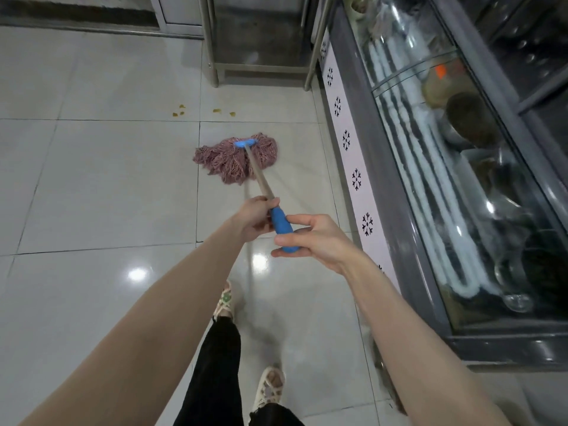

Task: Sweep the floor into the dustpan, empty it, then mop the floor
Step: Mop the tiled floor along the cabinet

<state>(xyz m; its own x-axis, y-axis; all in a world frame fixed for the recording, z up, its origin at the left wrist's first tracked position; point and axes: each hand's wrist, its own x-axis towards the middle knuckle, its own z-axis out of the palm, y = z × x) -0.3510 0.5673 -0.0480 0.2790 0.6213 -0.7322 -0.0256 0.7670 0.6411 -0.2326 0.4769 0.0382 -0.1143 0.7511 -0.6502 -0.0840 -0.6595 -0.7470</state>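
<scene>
1. The left grip [256, 218] is curled round the pole [260, 179] just where the blue handle [280, 224] begins; that looks like the working hold, so I'd keep it firm and let it drive each stroke.
2. The right grip [310, 241] pinches the handle's end, thumb over and fingers under, rather loosely by the look of it; a fuller wrap would steer better; this end should serve as the pivot.
3. The pole runs forward and down to the mop head [236, 158], which lies spread on the floor [92, 179] ahead of the feet; keep the strands splayed and pressed flat, not dragged on one edge.
4. Yellow scraps [181, 110] lie on the tiles just beyond the head, near the bench [212, 56] legs; I'd expect them to smear; gather them in one pull towards the feet, then rinse.
5. The chiller [378, 155] stands close on the right; stroke along its base without knocking the glass; the tiles shine, perhaps wet, so tread carefully in those sandals [270, 385].
</scene>
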